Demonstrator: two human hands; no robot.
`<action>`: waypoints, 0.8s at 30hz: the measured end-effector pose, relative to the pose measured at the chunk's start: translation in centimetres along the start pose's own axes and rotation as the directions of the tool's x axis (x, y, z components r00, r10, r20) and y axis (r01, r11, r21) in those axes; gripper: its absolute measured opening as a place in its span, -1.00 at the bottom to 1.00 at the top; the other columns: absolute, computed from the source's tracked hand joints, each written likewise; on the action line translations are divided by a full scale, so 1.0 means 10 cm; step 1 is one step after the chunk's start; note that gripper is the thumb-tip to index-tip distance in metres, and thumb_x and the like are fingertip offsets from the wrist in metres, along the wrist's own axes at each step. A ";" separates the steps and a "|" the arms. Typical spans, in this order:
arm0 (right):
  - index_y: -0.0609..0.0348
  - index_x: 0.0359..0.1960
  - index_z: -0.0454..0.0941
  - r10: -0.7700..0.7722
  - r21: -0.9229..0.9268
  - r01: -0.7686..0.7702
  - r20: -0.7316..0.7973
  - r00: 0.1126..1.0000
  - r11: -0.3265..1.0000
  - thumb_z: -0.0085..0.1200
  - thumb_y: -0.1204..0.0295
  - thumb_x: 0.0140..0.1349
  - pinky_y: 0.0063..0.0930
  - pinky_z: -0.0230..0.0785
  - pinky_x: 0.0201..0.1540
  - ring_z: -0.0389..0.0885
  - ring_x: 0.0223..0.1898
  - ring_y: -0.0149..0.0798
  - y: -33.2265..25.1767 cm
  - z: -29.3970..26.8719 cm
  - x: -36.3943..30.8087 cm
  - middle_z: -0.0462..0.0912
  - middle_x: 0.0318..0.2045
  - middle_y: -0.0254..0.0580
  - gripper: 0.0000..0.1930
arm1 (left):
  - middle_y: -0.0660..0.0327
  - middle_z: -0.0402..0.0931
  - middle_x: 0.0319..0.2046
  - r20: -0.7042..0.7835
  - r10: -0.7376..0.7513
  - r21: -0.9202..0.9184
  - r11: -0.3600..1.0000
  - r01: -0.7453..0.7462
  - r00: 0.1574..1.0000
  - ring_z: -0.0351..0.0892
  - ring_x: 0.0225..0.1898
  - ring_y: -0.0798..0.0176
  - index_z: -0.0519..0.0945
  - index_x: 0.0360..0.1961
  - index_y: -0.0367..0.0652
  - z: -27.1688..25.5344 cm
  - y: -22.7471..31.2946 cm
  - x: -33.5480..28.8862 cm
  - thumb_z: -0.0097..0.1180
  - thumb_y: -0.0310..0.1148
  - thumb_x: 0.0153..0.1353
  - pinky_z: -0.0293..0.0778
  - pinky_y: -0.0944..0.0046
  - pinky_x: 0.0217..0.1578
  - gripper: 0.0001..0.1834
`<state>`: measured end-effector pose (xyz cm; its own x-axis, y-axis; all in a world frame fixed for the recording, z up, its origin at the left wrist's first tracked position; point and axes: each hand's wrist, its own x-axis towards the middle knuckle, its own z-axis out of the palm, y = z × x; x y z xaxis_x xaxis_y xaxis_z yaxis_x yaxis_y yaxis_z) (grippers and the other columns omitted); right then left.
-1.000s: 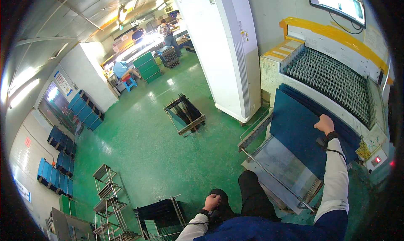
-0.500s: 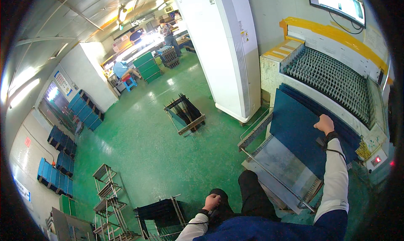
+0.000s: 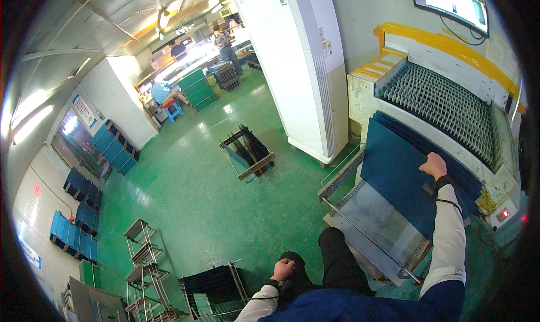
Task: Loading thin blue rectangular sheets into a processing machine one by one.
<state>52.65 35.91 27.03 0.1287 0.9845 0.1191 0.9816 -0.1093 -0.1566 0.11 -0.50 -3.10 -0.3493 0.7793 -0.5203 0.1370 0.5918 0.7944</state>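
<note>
My right hand (image 3: 433, 166) reaches out on the right and is closed on the edge of a dark blue flat panel (image 3: 391, 167). The panel leans in a metal rack (image 3: 341, 178) with toothed side bars, and several more dark blue panels (image 3: 450, 167) stand close behind it. In front of it, a pale grey plate (image 3: 377, 209) forms the lower part of the rack. My left hand (image 3: 283, 269) rests on my left knee with its fingers curled; nothing shows in it.
Behind the rack stands a machine (image 3: 444, 113) with rows of rollers. A tall white cabinet unit (image 3: 292, 68) is left of it. Racks of dark panels stand on the green floor, one mid-floor (image 3: 246, 153) and one beside my left leg (image 3: 214, 291). Metal stands (image 3: 145, 265) are farther left; people work far back.
</note>
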 end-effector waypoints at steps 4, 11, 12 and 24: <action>0.29 -0.29 0.58 0.017 0.001 -0.017 0.011 1.000 1.000 0.32 0.24 -0.20 -0.14 0.48 -0.07 0.61 -0.12 0.08 -0.01 -0.02 -0.01 0.63 -0.22 0.11 -0.55 | 0.24 0.59 -0.55 0.010 -0.020 0.003 1.000 0.020 1.000 0.54 -0.57 0.38 0.61 -0.42 -0.25 0.00 0.04 -0.02 0.12 -0.24 0.14 0.47 0.33 -0.51 -0.75; 0.29 -0.27 0.57 0.023 0.003 -0.023 0.022 0.999 1.000 0.33 0.24 -0.20 -0.13 0.48 -0.07 0.61 -0.12 0.08 -0.04 -0.04 -0.02 0.63 -0.21 0.11 -0.54 | 0.24 0.59 -0.54 0.015 -0.031 0.006 1.000 0.031 0.999 0.55 -0.58 0.38 0.59 -0.40 -0.24 -0.01 0.01 -0.01 0.12 -0.21 0.18 0.48 0.33 -0.52 -0.73; 0.30 -0.27 0.57 0.030 0.000 -0.030 0.026 0.999 1.000 0.33 0.24 -0.20 -0.13 0.48 -0.07 0.61 -0.12 0.08 -0.04 -0.05 -0.03 0.63 -0.21 0.12 -0.54 | 0.24 0.59 -0.54 0.018 -0.030 0.006 1.000 0.030 0.999 0.55 -0.58 0.38 0.59 -0.40 -0.24 -0.01 0.02 -0.01 0.12 -0.21 0.18 0.48 0.33 -0.52 -0.73; 0.29 -0.30 0.58 0.041 0.001 -0.041 0.028 0.999 0.999 0.33 0.23 -0.21 -0.14 0.48 -0.07 0.61 -0.12 0.07 -0.05 -0.06 -0.03 0.64 -0.23 0.11 -0.55 | 0.22 0.60 -0.52 0.001 -0.042 0.012 0.999 0.042 0.999 0.55 -0.56 0.37 0.60 -0.37 -0.27 -0.01 0.05 -0.03 0.12 -0.22 0.18 0.48 0.33 -0.51 -0.72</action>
<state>52.21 35.63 27.62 0.1652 0.9826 0.0848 0.9753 -0.1500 -0.1620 0.22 -0.41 -2.53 -0.3534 0.7541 -0.5536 0.1338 0.6264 0.7679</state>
